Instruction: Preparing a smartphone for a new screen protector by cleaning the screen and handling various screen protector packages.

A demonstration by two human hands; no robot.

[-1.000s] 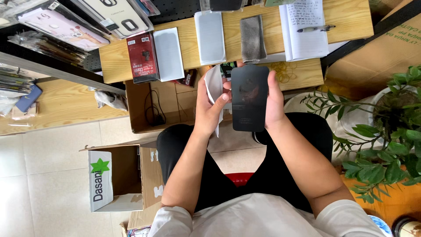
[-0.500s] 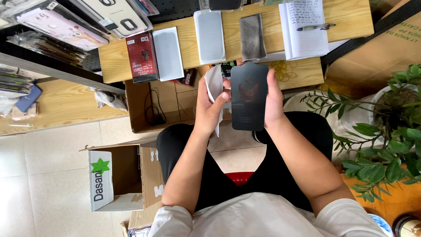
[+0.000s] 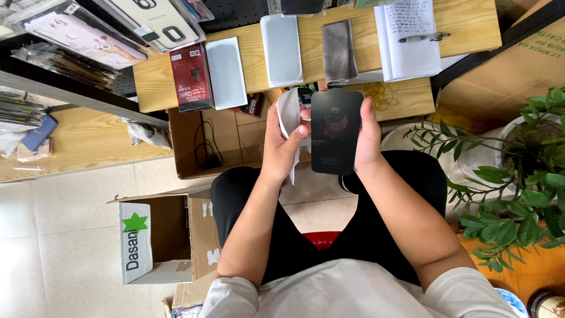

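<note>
Head view, looking straight down on a seated person in black trousers and a white top.

The right hand [image 3: 369, 136] holds a dark rectangular sleeve [image 3: 335, 131] by its right edge, fingers wrapped behind it and thumb along the side; the grip is pressed onto the sleeve. The sleeve is upright before the person, above the lap and just short of the tabletop [image 3: 459, 23] edge.

The left hand [image 3: 281, 144] meets the sleeve's left edge and has a white sheet [image 3: 288, 118] tucked between palm and fingers; its grip is pinched on that sheet. The sheet curls up and hangs down on the left of the sleeve, touching it.

On the wooden tabletop, from left to right: a red box [image 3: 190, 78], a white flat packet [image 3: 226, 72], a second white packet [image 3: 282, 49], a grey cloth [image 3: 339, 50], and an open notebook [image 3: 412, 41] with a pen [image 3: 422, 37] lying across it. Loose rubber bands [image 3: 381, 94] lie on the lower shelf just beyond the right hand.

On the tiled floor at the left stands an open cardboard box [image 3: 159, 238]. A green potted plant [image 3: 518, 171] stands at the right, well apart from the hands.
</note>
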